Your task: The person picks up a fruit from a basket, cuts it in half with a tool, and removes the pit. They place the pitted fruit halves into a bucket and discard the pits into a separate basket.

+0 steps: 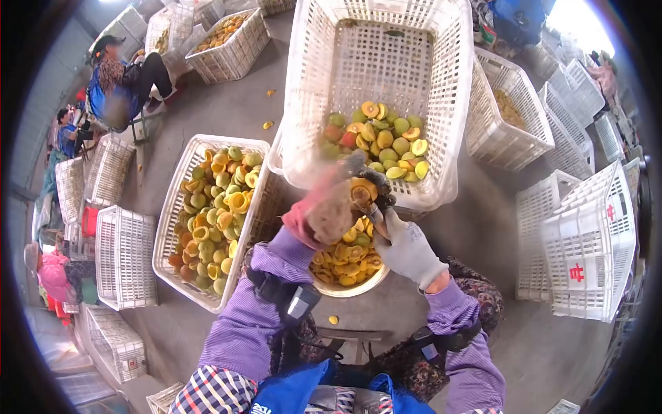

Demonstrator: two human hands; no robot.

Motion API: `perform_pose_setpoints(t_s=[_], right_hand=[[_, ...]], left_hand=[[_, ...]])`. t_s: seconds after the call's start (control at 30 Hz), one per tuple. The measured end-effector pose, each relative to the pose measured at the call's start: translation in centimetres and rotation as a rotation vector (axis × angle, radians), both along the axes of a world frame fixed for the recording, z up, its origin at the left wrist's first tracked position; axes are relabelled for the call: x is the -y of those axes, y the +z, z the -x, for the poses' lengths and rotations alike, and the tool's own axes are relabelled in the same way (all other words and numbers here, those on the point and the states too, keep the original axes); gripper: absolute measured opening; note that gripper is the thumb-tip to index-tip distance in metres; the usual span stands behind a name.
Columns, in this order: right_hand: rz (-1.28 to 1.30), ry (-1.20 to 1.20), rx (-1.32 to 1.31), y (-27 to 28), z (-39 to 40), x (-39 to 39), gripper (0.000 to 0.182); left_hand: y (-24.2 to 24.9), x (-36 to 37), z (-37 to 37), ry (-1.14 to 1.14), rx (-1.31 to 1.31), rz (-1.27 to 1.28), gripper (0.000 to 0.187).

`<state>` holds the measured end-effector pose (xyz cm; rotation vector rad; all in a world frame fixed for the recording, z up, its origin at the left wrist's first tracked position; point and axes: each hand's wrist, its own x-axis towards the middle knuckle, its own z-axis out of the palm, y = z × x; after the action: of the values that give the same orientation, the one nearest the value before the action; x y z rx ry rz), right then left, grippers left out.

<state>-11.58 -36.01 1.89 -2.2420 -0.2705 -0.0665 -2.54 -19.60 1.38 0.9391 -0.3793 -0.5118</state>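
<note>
My left hand point(327, 210), in a pinkish glove with dark fingertips, is blurred by motion. Its fingers close around a cut peach half point(362, 193), whose brownish inner side faces up. My right hand point(407, 248) wears a white glove with dark fingertips and grips a small metal pitting tool point(377, 219), its tip against or close to the fruit. Directly below both hands stands a round tub point(348, 291) holding yellow peach pieces point(348, 265). Just beyond them, a large white crate point(303, 90) contains halved peaches point(383, 141) at its near end.
Left of me, a white crate point(165, 238) holds hollowed peach halves point(214, 207). More crates point(510, 131) stand on the right, including a stack point(586, 241) with red markings. A seated person point(114, 86) is at upper left. Fruit scraps point(334, 320) lie on the floor.
</note>
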Motion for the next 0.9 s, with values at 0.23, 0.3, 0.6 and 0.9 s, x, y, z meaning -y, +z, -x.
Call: perform_pose_setpoints(t_s=[0.23, 0.3, 0.6, 0.9], right_hand=[[-0.696, 0.135, -0.532, 1.1, 0.8, -0.6, 0.01], [-0.927, 0.193, -0.869, 3.4, 0.7, -0.3, 0.009], [-0.837, 0.224, -0.989, 2.3, 0.6, -1.0, 0.01], [0.484, 0.226, -0.125, -4.2, 4.2, -2.9, 0.023]], left_hand=[[-1.2, 1.9, -0.2, -0.18, -0.148, 0.489, 0.02], [-1.9, 1.9, 0.2, -0.196, -0.168, 0.543, 0.018], [-0.5, -1.6, -1.7, 0.034, -0.356, -0.201, 0.03], [-0.3, -16.3, -3.0, 0.531, 0.331, -1.511, 0.029]])
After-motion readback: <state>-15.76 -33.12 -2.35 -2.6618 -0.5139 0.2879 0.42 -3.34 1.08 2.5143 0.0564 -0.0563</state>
